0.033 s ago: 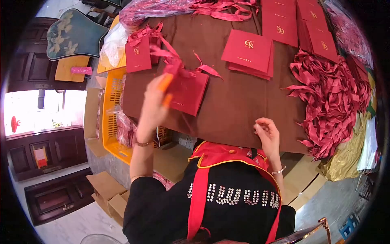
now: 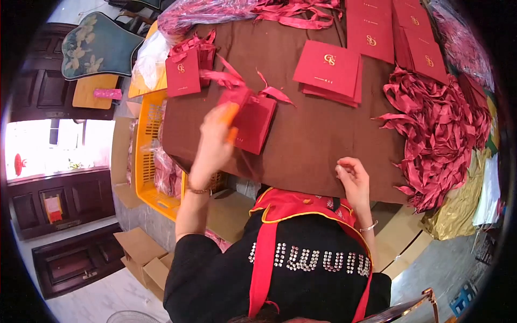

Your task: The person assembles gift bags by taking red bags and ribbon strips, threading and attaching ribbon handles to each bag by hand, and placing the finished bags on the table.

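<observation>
1. Brown cloth (image 2: pixel 301 145) covers the worktable, and the person leans over its near edge in a black top with a red sash
2. Their left hand (image 2: pixel 215 142) is raised over a red paper bag (image 2: pixel 256 124) near the table's left side. Seen from the back, its fingers are closed around an orange thing (image 2: pixel 231 116) that pokes out at the fingertips, right against the bag's upper corner
3. That bag lies tilted on the cloth, with its red ribbon handles (image 2: pixel 231 78) splayed out above it
4. Their right hand (image 2: pixel 353 180) rests on the cloth at the near edge, well apart from the bag. Its fingers are loosely curled, and I cannot tell whether they pinch anything
5. Set against the other picture of this same instant, nothing has shifted: both hands, the bag and the piles lie exactly as they do there, so the left hand's hold on the orange thing is unchanged
6. Around them I see a stack of flat red bags (image 2: pixel 328 70) beyond the middle of the table, one upright red bag (image 2: pixel 183 78) at the far left corner, and a big heap of red ribbons (image 2: pixel 436 134) on the right
7. Beside the table on the left stands a yellow crate (image 2: pixel 148 140), with cardboard boxes (image 2: pixel 142 258) on the floor near it
</observation>
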The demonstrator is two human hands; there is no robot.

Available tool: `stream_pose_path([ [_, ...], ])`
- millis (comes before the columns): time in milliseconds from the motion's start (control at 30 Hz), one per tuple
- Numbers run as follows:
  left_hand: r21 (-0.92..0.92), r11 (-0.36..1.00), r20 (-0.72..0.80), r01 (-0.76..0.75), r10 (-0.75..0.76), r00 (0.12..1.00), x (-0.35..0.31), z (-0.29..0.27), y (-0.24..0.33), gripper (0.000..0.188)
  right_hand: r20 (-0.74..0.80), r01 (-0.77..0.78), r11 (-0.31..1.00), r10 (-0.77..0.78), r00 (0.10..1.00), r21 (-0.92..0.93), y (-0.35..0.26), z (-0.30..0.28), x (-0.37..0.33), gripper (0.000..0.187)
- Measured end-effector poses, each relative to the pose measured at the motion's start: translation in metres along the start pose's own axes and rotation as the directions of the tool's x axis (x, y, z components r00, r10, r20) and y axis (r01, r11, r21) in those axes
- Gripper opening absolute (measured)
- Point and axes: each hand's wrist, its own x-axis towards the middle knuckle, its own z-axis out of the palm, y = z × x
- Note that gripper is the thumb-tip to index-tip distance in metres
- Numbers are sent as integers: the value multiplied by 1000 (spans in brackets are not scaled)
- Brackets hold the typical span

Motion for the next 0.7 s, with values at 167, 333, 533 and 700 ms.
stream_pose_path([
  [167,259,953,31,157,-171,985,-21,78,20,36,-7,-7,999,6,1000,-50,0,-4,-7,16],
  [333,338,923,-18,184,-189,982,-1,81,28,32,-23,-5,1000,4,1000,-28,-3,-5,-10,16],
  [533,-314,923,47,224,-220,974,52,83,51,23,-22,12,998,-13,1000,-62,-11,-1,-7,16],
  [700,264,964,-344,-20,114,932,144,129,42,51,-33,56,994,-60,998,-94,-9,-5,-13,18],
])
